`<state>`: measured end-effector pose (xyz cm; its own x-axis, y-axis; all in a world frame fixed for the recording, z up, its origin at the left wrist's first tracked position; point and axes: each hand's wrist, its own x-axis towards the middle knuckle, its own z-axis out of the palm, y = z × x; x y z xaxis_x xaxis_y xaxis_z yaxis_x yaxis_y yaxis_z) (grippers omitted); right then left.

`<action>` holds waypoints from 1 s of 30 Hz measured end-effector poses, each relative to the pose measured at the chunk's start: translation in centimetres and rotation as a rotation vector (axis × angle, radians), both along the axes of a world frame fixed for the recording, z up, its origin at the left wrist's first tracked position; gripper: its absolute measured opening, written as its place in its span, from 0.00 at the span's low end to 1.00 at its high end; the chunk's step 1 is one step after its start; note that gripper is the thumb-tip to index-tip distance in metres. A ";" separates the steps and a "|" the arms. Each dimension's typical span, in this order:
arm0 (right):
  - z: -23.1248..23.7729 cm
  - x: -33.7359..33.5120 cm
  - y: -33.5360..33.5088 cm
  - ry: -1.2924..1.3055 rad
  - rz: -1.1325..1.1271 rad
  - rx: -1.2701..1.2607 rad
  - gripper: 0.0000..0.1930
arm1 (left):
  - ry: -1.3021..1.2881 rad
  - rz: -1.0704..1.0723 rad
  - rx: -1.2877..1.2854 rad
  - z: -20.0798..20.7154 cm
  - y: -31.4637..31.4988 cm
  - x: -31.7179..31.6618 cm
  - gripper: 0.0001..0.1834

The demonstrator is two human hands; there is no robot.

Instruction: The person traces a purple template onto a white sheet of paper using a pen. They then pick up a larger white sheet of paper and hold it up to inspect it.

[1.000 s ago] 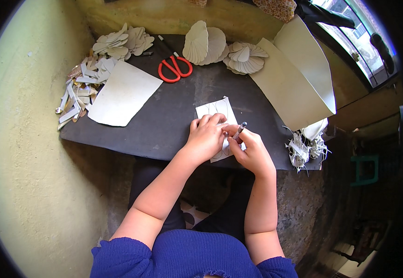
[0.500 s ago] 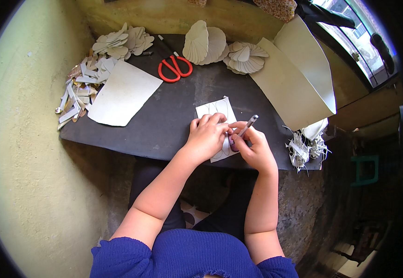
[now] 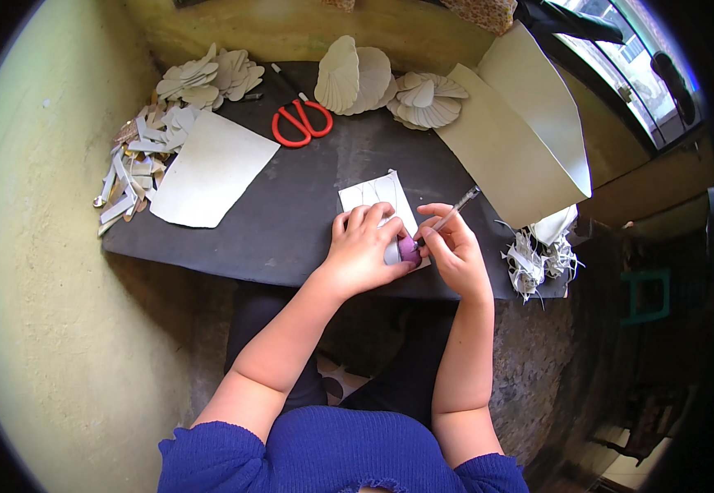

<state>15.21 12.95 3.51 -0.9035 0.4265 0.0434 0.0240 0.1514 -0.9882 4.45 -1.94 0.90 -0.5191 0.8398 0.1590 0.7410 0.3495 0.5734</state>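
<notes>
A small white sheet of paper (image 3: 376, 195) with faint pencil curves lies on the dark table (image 3: 291, 222). My left hand (image 3: 363, 249) presses flat on its near part, fingers spread over a small pink-purple piece (image 3: 410, 251) that shows at my fingertips. My right hand (image 3: 454, 248) grips a thin pen (image 3: 454, 212), its tip down beside the pink piece and its upper end pointing up to the right. Both hands touch at the sheet's near right corner.
Red-handled scissors (image 3: 300, 123) lie at the back of the table. A larger cream sheet (image 3: 207, 169) and a heap of paper scraps (image 3: 131, 168) are left. Cut petal shapes (image 3: 365, 80) sit at the back, a big folded cream card (image 3: 529, 131) and shredded offcuts (image 3: 538, 255) right.
The pen has swung from lying low in my right hand to pointing up and to the right, its tip set down by the pink piece. My left hand stays on the sheet.
</notes>
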 end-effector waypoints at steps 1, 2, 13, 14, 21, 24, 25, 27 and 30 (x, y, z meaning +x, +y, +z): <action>0.1 0.0 0.0 -0.005 0.001 0.001 0.12 | 0.002 0.002 -0.001 0.0 0.0 0.0 0.25; 0.2 0.0 -0.1 -0.013 0.001 0.003 0.12 | 0.004 0.003 -0.003 0.0 0.1 0.1 0.25; 0.2 -0.1 -0.3 -0.050 0.021 0.048 0.12 | 0.016 0.014 -0.014 0.1 0.2 0.3 0.27; 0.3 -0.2 -0.4 -0.061 0.024 0.066 0.12 | 0.023 0.019 -0.013 0.0 0.2 0.5 0.27; 0.6 -0.4 -0.5 -0.096 0.017 0.108 0.12 | 0.048 0.021 0.017 -0.4 0.0 0.7 0.27; 0.5 -0.4 -0.5 -0.095 0.014 0.100 0.12 | 0.050 0.027 0.017 -0.5 0.0 0.7 0.27; 0.4 -0.4 -0.5 -0.094 0.014 0.095 0.12 | 0.046 0.024 0.015 -0.4 0.0 0.7 0.27; 0.7 -0.5 -0.6 -0.112 -0.009 0.077 0.13 | 0.038 0.021 0.011 -0.4 0.0 0.7 0.27; 0.7 -0.5 -0.6 -0.120 -0.027 0.077 0.13 | 0.037 0.025 0.010 -0.4 0.0 0.8 0.28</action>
